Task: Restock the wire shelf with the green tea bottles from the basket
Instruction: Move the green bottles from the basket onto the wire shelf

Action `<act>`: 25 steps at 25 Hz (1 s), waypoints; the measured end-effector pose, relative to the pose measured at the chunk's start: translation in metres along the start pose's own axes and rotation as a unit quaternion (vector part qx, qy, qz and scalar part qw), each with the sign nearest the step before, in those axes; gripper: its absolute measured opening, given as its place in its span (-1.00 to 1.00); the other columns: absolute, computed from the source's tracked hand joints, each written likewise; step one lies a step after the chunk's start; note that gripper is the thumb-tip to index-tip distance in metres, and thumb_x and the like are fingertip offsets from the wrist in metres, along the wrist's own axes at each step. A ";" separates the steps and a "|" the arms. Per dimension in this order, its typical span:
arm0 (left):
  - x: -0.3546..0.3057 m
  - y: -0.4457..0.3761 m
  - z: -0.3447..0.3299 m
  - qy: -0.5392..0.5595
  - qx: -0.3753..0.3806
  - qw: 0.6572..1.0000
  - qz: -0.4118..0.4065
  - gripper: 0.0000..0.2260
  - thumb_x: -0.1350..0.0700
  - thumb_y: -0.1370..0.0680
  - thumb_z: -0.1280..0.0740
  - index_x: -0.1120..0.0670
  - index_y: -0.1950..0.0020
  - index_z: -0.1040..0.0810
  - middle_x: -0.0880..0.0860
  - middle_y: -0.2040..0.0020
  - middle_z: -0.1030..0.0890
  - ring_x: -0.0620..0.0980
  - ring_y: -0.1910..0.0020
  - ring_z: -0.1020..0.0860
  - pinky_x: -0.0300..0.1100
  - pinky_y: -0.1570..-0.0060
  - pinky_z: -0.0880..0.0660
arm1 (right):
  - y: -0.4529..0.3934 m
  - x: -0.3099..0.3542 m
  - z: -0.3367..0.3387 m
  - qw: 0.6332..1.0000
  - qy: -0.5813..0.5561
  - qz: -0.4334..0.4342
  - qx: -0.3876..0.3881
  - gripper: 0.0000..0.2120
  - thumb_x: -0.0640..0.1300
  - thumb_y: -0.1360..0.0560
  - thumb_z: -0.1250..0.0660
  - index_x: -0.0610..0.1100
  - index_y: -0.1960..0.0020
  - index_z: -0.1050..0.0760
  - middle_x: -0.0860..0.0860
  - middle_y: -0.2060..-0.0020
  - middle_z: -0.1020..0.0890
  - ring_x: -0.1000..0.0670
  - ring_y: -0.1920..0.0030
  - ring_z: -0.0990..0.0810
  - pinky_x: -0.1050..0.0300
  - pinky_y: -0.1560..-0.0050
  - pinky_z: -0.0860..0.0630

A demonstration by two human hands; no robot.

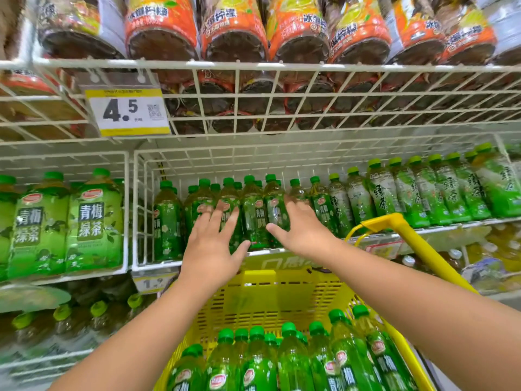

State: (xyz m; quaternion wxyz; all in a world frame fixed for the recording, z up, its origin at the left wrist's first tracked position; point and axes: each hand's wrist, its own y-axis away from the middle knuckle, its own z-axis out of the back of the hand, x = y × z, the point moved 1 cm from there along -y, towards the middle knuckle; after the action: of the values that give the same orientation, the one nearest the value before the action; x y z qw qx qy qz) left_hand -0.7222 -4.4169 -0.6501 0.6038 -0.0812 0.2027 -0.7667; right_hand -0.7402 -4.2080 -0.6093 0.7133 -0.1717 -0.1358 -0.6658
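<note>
The green tea bottles (255, 218) stood crowded at mid-frame on the wire shelf (203, 262); the left hand (214, 244) and right hand (298, 227) lay spread-fingered against them, gripping nothing, seemingly squaring the row; next, a reach down to the yellow basket (270, 294) at lower centre, bottles remaining; its raised handle (408, 238) crowded the right side.

We see orange-labelled dark tea bottles (234, 32) cropped by top edge; yellow plastic basket's green-capped bottles (293, 359) cropped at bottom; right hand (301, 227) fingertips blurred.
</note>
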 end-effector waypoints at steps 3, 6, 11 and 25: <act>-0.011 0.021 0.002 -0.035 -0.009 0.998 -0.046 -0.33 -0.33 -0.56 -0.10 -0.05 -0.60 -0.16 0.14 -0.61 -0.09 0.16 -0.59 -0.02 0.15 -0.52 -0.09 | 0.035 -0.006 0.001 0.999 0.024 0.046 0.012 -0.15 0.28 -0.55 -0.22 -0.09 -0.63 0.08 -0.06 -0.61 0.02 -0.07 -0.59 0.10 -0.05 -0.55 0.00; -0.029 0.037 0.006 -0.056 0.018 0.996 -0.069 -0.31 -0.35 -0.55 -0.02 -0.05 -0.61 -0.13 0.14 -0.62 -0.02 0.15 -0.59 0.03 0.16 -0.52 -0.06 | 0.067 -0.017 0.004 0.996 0.037 0.073 0.034 -0.16 0.28 -0.56 -0.22 -0.07 -0.63 0.10 -0.03 -0.61 0.06 -0.03 -0.59 0.15 -0.05 -0.57 0.05; -0.066 0.059 0.011 -0.016 0.064 0.995 -0.079 -0.30 -0.38 -0.56 0.03 -0.09 -0.63 -0.01 0.09 -0.63 0.10 0.10 -0.60 0.12 0.12 -0.55 0.02 | 0.106 -0.040 0.018 0.994 0.048 0.077 0.056 -0.16 0.29 -0.56 -0.22 -0.04 -0.63 0.09 0.00 -0.61 0.06 -0.01 -0.59 0.14 -0.05 -0.57 0.04; -0.175 0.133 -0.006 0.086 0.252 0.963 -0.038 -0.19 -0.46 -0.49 -0.08 0.04 -0.57 -0.17 0.03 -0.49 -0.29 0.04 -0.48 -0.19 -0.01 -0.42 -0.25 | 0.144 -0.098 0.023 0.958 0.123 -0.116 0.233 -0.54 0.10 -0.62 -0.17 -0.20 -0.37 -0.43 -0.21 -0.27 -0.55 -0.19 -0.26 -0.53 -0.01 -0.19 -0.49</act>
State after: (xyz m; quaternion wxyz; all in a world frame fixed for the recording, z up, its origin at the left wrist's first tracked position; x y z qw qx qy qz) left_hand -0.5609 -4.2726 -0.6890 0.5551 0.1319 0.0506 -0.8197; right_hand -0.6037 -4.1014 -0.6389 0.6628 0.0990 -0.2171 -0.7098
